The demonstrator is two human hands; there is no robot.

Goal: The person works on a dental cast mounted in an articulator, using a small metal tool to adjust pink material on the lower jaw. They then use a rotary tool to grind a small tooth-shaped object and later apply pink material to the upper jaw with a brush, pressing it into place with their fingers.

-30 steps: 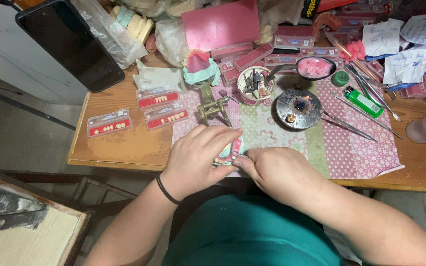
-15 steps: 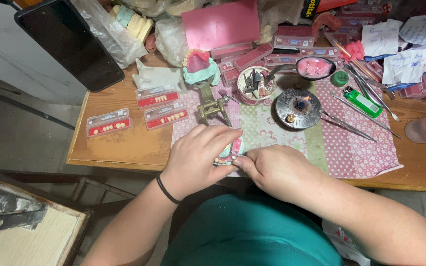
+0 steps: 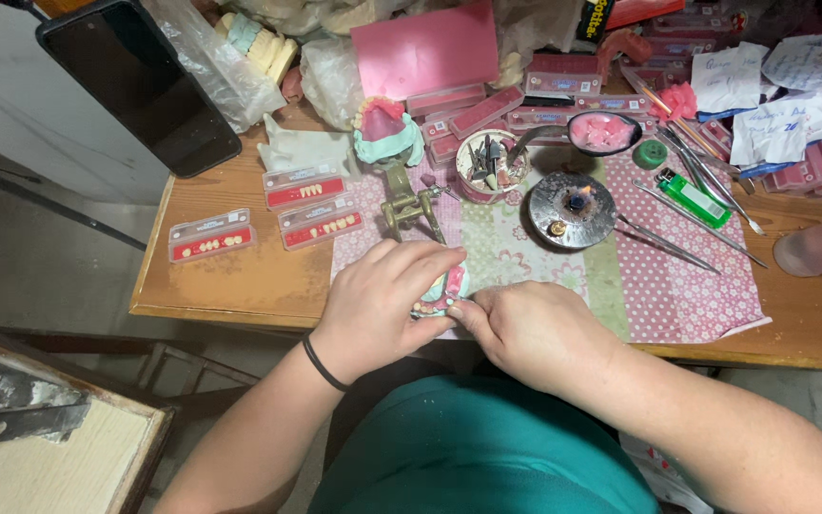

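Denture model (image 3: 441, 290) between 2 hands (pinched)

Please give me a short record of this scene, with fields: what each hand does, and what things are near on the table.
Left hand: holds a small denture model with pink wax, at the table's front edge.
Right hand: fingertips touch the same model from the right.
Behind the hands: metal hinged frame, cup of tools, round burner with small flame.
Left of them: three cards of false teeth.
Right: green lighter.
Surface: wooden table, patterned cloth.
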